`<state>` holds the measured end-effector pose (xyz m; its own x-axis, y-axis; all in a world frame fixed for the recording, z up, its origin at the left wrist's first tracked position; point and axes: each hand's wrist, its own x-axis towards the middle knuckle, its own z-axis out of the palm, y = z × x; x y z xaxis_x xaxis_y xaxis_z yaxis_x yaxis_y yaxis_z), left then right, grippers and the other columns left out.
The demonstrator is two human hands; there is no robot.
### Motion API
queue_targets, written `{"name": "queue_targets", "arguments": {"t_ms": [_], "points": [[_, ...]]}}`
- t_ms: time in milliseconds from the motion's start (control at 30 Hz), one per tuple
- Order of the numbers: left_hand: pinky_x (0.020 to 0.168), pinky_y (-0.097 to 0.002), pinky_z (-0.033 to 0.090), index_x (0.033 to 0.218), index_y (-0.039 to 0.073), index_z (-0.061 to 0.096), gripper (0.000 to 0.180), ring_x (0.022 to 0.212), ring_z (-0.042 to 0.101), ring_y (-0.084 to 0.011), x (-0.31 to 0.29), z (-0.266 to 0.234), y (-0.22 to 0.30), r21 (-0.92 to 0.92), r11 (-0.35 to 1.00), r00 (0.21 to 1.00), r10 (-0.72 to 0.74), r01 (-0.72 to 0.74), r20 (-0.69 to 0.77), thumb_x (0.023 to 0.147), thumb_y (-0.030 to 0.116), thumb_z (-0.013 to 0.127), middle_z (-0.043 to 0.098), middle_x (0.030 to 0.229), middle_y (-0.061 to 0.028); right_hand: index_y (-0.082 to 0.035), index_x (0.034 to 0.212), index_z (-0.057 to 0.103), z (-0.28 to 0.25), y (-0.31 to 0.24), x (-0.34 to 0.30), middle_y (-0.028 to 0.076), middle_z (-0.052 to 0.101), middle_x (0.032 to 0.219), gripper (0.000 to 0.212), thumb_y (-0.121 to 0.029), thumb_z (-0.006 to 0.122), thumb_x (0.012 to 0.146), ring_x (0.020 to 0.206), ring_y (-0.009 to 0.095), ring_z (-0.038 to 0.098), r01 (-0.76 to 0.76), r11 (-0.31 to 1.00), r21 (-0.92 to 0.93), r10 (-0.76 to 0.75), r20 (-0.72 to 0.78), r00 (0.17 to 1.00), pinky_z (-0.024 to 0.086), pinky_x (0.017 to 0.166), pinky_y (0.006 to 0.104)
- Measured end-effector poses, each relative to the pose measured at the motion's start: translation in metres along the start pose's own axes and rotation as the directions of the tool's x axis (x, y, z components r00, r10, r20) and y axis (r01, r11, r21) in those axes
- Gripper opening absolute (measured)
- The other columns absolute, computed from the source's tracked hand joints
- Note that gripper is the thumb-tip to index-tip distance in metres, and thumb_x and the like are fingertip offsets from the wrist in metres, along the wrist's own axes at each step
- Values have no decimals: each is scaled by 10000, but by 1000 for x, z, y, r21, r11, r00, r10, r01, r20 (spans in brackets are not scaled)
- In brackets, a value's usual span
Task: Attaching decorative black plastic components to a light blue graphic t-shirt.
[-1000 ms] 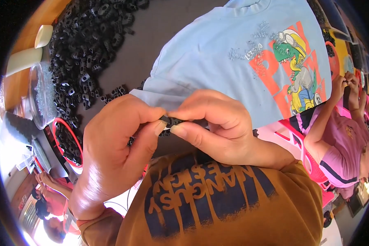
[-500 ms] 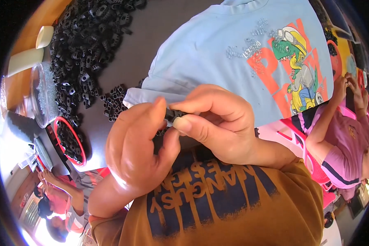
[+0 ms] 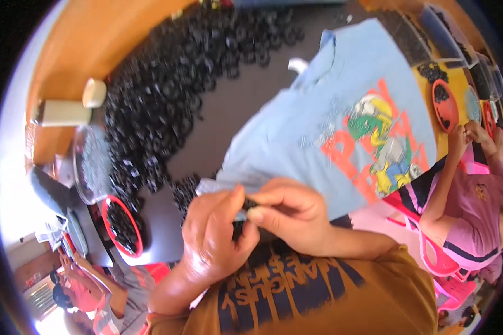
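Above the table's near edge my two hands meet at a small black plastic part [image 3: 250, 204], most of it hidden by my fingers. My left hand [image 3: 213, 233] is closed, thumb and forefinger pinching the part from the left. From the other side my right hand [image 3: 294, 214] grips it between thumb and bent forefinger. Just beyond them a light blue T-shirt [image 3: 274, 139] lies spread on the table, with many tiny shiny metal pieces [image 3: 314, 134], possibly springs, scattered on it. A smaller cluster of black parts [image 3: 184, 192] lies by my left hand.
A large heap of black parts [image 3: 145, 111] covers the table's far left. Beside it stand a clear tub [image 3: 79, 187] of tiny shiny pieces and a red-rimmed basket [image 3: 139, 245] of black parts. Co-workers sit left and right, the right one near a red basket [image 3: 450, 114].
The view has shifted, showing more of the table's far side; my hands now appear lower and slightly further right. Both still pinch the black part.
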<state>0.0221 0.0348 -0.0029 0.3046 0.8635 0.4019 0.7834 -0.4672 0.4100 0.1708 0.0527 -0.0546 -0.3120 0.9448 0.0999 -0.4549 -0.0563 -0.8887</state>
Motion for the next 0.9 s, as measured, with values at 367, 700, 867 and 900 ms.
{"name": "queue_targets", "arguments": {"t_ms": [367, 700, 867, 900], "points": [[571, -346, 453, 1036, -34, 546, 428, 655, 566, -244, 15, -9, 0, 68, 985, 984, 154, -160, 87, 661, 37, 740, 587, 849, -113, 18, 1006, 628, -9, 1, -2, 71, 600, 944, 143, 11, 587, 869, 803, 109, 569, -12, 998, 64, 6, 84, 996, 447, 679, 232], [504, -325, 420, 863, 65, 564, 277, 552, 528, -218, 52, -14, -16, -194, 971, 959, 179, -137, 219, 658, 51, 750, 547, 689, -54, -4, 1215, 533, -12, -7, -2, 81, 581, 1049, 319, -1, 543, 896, 872, 118, 556, -117, 973, 197, 89, 143, 986, 443, 741, 247], [546, -228, 409, 711, 34, 562, 96, 614, 485, -63, 110, -15, -36, -380, 824, 899, -317, 419, 303, 759, 19, 644, 528, 671, 8, -31, 1365, 352, -8, -6, -4, 111, 538, 1164, 444, -73, 480, 942, 1033, 146, 524, -120, 858, 499, 91, 82, 992, 416, 896, 292], [541, -220, 407, 718, 46, 565, 90, 612, 477, -52, 132, -12, -45, -466, 730, 864, -380, 500, 331, 776, 48, 633, 524, 673, 24, -31, 1365, 352, -8, -7, -3, 111, 538, 1164, 444, -73, 480, 942, 1033, 146, 524, -122, 861, 494, 97, 75, 992, 416, 896, 292]]}}
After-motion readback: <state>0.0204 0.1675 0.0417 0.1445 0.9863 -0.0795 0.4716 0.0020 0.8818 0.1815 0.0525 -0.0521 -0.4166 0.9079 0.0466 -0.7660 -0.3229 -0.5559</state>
